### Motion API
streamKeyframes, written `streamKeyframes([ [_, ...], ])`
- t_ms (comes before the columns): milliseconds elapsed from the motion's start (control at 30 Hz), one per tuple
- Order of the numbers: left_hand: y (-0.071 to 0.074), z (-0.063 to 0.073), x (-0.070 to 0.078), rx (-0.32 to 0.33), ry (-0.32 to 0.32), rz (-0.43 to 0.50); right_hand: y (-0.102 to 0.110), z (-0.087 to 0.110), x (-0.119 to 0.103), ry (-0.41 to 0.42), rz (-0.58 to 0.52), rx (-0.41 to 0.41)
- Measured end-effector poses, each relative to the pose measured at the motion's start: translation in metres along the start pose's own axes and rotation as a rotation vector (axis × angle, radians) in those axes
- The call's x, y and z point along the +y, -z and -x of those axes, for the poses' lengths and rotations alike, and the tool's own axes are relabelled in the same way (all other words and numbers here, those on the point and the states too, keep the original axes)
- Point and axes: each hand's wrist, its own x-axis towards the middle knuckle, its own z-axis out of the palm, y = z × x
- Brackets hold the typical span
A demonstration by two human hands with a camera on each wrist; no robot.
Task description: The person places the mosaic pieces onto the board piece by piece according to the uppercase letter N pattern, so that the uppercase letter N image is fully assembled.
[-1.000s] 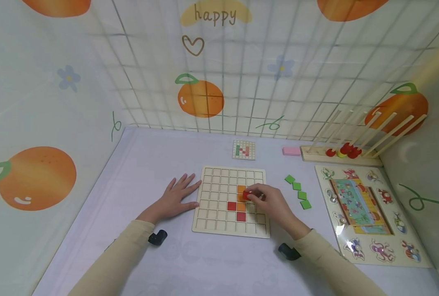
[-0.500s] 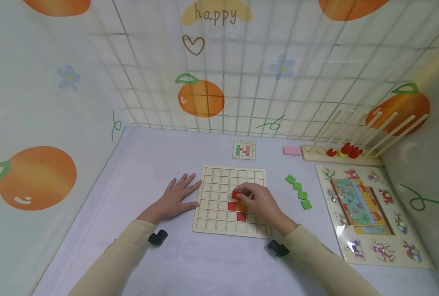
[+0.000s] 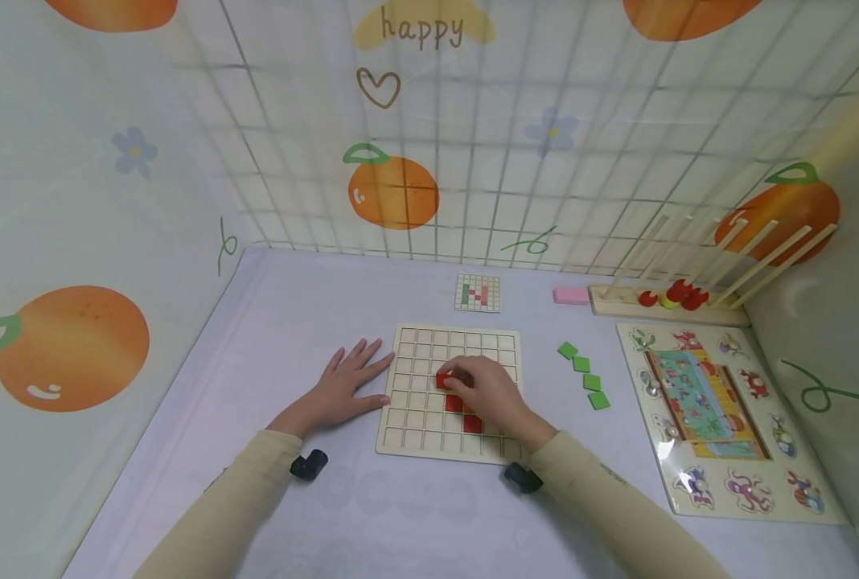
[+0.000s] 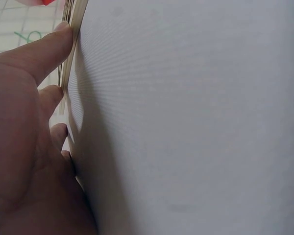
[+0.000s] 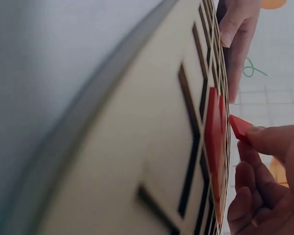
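Note:
A wooden grid board [image 3: 408, 441] lies flat in the middle of the head view. My right hand [image 3: 489, 394] is over it, pinching a square red tile [image 5: 240, 128] between thumb and fingers. In the right wrist view that tile is tilted, one corner close to the grid. Two other red tiles [image 3: 454, 404] sit in cells below the hand, which hides most of the orange ones. At the board's left edge, my left hand [image 3: 341, 392] rests on the table, fingers spread, with thumb and a fingertip touching the edge.
Several green tiles [image 3: 581, 364] lie right of the board. Behind it is a small pattern card [image 3: 477, 293]. A pink block [image 3: 570, 296], a peg rack [image 3: 618, 304] with beads and a picture puzzle board [image 3: 719, 474] occupy the right side. Printed cloth walls [image 3: 292, 185] enclose the table.
My right hand has shifted left across the board with the red tile, from above the orange cells to a cell further left. My left hand has stayed where it was.

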Motion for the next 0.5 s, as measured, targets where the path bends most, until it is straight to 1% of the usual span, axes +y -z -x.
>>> streamKeyframes([
  [233,0.0,0.0,0.001,0.005,-0.004,0.006,-0.008,-0.006,-0.001,0.025,0.067,0.003],
  [367,0.001,0.0,0.001,0.003,0.0,-0.001,-0.011,-0.007,-0.002,0.011,0.094,-0.008],
  [500,0.001,0.001,0.002,0.013,-0.008,-0.002,-0.014,-0.008,-0.004,0.013,0.153,-0.005],
])
